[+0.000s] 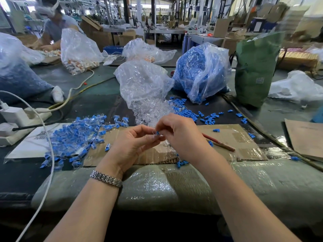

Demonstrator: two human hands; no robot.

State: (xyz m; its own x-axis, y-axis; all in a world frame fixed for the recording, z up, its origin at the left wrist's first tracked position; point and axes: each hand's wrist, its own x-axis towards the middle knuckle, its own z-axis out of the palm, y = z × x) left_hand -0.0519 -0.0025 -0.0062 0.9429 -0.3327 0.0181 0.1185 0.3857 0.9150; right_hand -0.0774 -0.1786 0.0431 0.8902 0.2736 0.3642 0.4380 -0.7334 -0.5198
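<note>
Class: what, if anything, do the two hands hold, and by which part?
The left hand and right hand together pinch one small blue-and-clear plastic piece by its opposite sides, at the fingertips; the exact ends cannot be told.

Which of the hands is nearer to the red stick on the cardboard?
Right. The right hand sits just left of the red stick; the left hand is farther left, beyond the right hand.

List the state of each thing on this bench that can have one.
blue piece, held up between the fingertips
left hand, pinching the blue piece
right hand, pinching the blue piece
clear-parts bag, open, parts spilling out
blue-parts bag, open, parts spilling out
green bag, upright
charger, plugged into the power strip
</note>
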